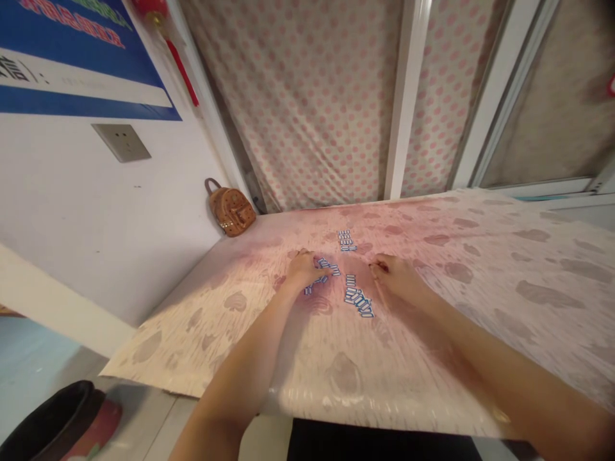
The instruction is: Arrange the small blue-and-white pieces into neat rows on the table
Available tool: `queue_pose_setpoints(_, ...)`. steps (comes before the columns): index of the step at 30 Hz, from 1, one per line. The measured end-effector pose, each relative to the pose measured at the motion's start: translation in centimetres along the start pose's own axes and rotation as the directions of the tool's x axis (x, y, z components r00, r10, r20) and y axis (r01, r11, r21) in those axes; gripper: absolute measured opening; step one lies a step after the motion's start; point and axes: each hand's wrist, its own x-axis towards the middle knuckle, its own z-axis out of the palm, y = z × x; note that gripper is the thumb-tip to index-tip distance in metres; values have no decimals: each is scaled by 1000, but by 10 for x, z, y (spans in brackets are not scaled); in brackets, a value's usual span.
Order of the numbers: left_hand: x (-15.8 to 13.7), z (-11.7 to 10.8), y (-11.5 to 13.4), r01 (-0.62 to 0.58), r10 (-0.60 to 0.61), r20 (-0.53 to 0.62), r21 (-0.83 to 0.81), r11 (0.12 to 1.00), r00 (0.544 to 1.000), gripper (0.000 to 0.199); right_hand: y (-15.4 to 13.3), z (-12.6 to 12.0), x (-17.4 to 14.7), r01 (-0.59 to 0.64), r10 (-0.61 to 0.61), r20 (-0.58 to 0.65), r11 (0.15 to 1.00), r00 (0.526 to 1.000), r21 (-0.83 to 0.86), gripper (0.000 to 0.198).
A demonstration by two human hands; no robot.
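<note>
Small white rectangular pieces with blue edges lie in groups on the patterned tablecloth; I cannot tell whether they are tiles or cut-out labels. My left hand [303,269] rests over the left group of pieces [329,265], its thumb apart from its fingers and partly covering them. To the right, my right hand [391,274] is closed, with fingertips curled together just above the cloth; anything inside them is too small to make out. Between the hands and nearer me lies a slanting row of pieces [358,296]. Farther back sits a neater block of pieces [344,240].
The table is covered by a pale pink tablecloth [343,371] with a glossy front edge. A small brown backpack-shaped bag [232,211] stands at the back left corner by the wall. A dotted curtain [317,96] hangs behind. A dark-rimmed bin [72,422] is on the floor.
</note>
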Motion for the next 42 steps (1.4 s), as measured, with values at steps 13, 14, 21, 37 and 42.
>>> queue_pose_setpoints(13, 3, 5, 0, 49, -50, -20, -65, 997, 999, 39, -1, -1, -1, -10, 11, 6, 1000, 1000, -20, 19)
queue_pose_setpoints(14, 3, 5, 0, 47, -48, -21, -64, 997, 999, 39, -1, -1, -1, -13, 14, 13, 1000, 1000, -17, 19)
queue_pose_setpoints(21, 5, 8, -1, 52, -55, -45, -69, 996, 997, 36, 0, 0, -1, -33, 33, 26, 999, 999, -27, 17)
queue_pose_setpoints(37, 7, 3, 3, 6, -107, -165, -519, 855, 980, 9, -5, -4, -2, -23, 23, 7, 1000, 1000, -1, 18)
queue_pose_setpoints(42, 6, 4, 10, -30, -116, -147, -736, 677, 982, 7, -3, -1, -3, -14, 20, -54, 994, 998, 110, 19)
